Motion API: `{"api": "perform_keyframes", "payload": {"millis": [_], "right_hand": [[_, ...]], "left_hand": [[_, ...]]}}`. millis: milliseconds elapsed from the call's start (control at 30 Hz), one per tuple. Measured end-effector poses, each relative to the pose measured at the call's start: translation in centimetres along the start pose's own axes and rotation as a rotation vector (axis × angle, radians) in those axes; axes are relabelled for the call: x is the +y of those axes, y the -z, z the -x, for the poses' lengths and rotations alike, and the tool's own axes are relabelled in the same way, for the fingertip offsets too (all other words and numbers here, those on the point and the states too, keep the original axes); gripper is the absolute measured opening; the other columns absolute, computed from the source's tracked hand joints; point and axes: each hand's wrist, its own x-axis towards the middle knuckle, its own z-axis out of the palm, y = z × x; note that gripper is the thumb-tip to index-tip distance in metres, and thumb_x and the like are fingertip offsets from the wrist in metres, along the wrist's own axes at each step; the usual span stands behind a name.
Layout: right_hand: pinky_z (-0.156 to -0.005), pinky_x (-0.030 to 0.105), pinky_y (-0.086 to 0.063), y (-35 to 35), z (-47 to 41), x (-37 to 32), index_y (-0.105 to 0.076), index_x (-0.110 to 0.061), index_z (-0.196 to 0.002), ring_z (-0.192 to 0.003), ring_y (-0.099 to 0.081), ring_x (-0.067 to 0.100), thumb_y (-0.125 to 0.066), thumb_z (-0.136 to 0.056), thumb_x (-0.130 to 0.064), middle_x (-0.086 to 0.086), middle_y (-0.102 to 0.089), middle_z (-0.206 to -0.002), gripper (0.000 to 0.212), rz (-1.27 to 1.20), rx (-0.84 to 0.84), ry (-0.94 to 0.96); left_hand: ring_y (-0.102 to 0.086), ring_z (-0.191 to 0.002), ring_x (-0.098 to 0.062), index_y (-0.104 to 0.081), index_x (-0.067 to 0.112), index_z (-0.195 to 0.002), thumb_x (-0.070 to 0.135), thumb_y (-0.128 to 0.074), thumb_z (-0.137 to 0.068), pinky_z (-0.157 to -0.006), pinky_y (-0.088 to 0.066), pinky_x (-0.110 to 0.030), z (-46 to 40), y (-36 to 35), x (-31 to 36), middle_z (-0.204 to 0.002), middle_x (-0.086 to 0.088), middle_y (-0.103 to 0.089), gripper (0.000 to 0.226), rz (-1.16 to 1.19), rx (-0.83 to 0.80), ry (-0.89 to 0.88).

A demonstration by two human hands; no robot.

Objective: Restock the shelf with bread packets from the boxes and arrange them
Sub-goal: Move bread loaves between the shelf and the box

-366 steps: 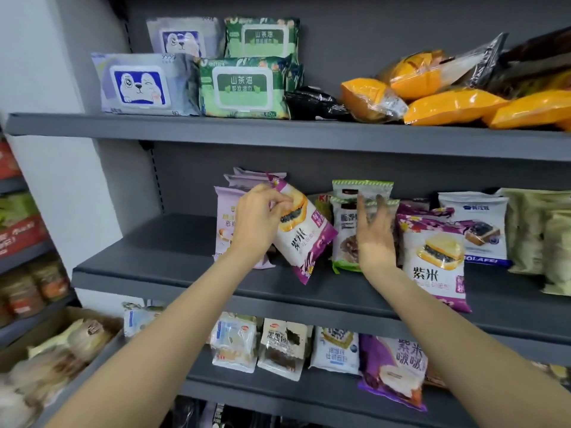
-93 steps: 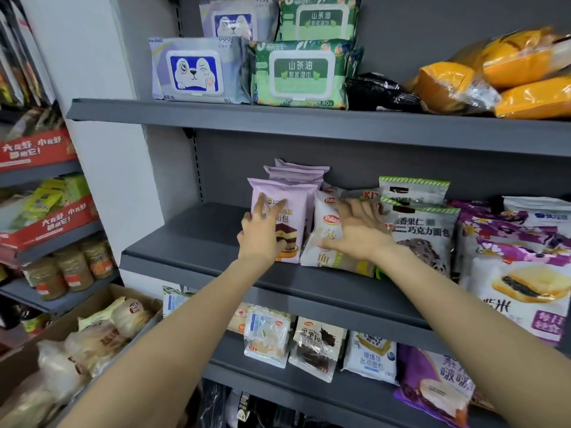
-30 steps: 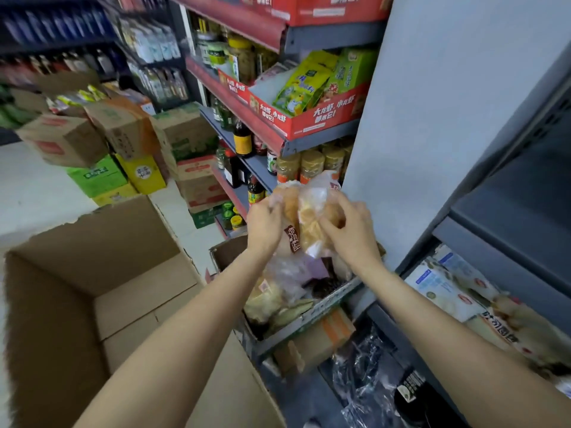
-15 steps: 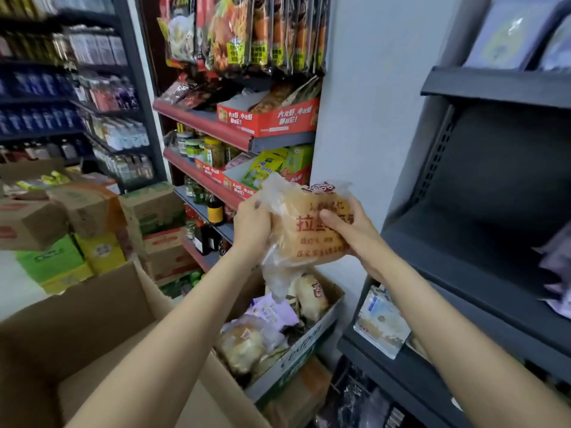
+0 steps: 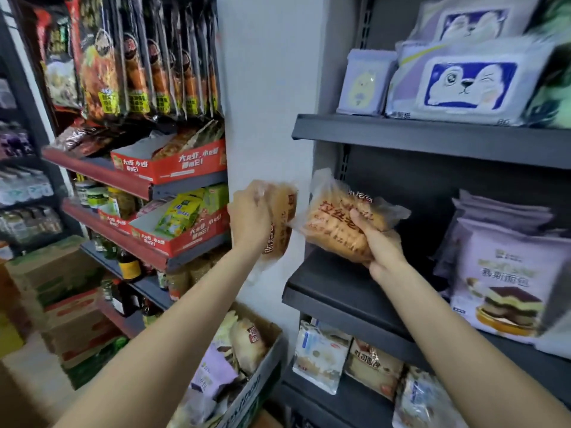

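Restocking under way: left hand [image 5: 251, 216] and right hand [image 5: 378, 242] each grip a bread packet [image 5: 336, 225] near the part-filled shelf [image 5: 340, 291]; the box [image 5: 262, 375] below holds more.

The left hand [image 5: 250, 217] grips a clear-wrapped bread packet [image 5: 282, 223] held upright in front of the white wall [image 5: 268, 88]. The right hand [image 5: 378, 242] grips a second bread packet with red lettering [image 5: 333, 223] over the left end of the grey middle shelf [image 5: 340, 291]. Further right on that shelf stand purple cake-bread packs [image 5: 506, 279]. Wet-wipe packs [image 5: 469, 84] sit on the shelf above. Below the hands, an open cardboard box [image 5: 262, 375] holds more packets.
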Motion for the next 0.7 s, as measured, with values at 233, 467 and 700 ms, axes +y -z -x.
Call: {"api": "perform_keyframes", "payload": {"millis": [233, 467, 700], "right_hand": [[-0.098, 0.038, -0.039, 3.7, -6.8, -0.8, -0.039, 0.001, -0.131, -0.125, -0.043, 0.036, -0.084, -0.064, -0.04, 0.02, -0.049, -0.132, 0.09, 0.722, 0.461, 0.204], [-0.107, 0.045, -0.033, 6.1, -9.5, -1.2, 0.004, -0.005, -0.149, -0.127, -0.037, 0.045, -0.062, -0.088, -0.02, 0.031, -0.025, -0.143, 0.091, 1.03, 0.476, 0.389], [-0.115, 0.053, -0.011, 7.4, -9.8, -0.4, -0.004, -0.019, -0.151, -0.144, 0.0, 0.042, -0.042, -0.093, 0.0, 0.03, 0.001, -0.153, 0.072, 1.711, 0.431, 0.598]], "left_hand": [[-0.056, -0.086, -0.02, -0.065, 0.01, -0.103, 0.011, -0.03, -0.099, -0.068, -0.035, -0.019, -0.8, -5.2, 2.2, -0.097, -0.006, -0.065, 0.035, -0.009, -0.056, -0.076], [-0.063, -0.086, -0.027, -0.061, 0.009, -0.09, 0.019, -0.036, -0.1, -0.077, -0.053, -0.039, -0.9, -9.6, 2.9, -0.092, -0.012, -0.068, 0.028, 0.12, -0.14, -0.117], [-0.062, -0.079, -0.022, -0.055, 0.017, -0.082, 0.027, -0.036, -0.102, -0.067, -0.047, -0.027, -0.5, -10.5, 3.4, -0.086, -0.009, -0.068, 0.029, 0.143, -0.18, -0.17]]}}
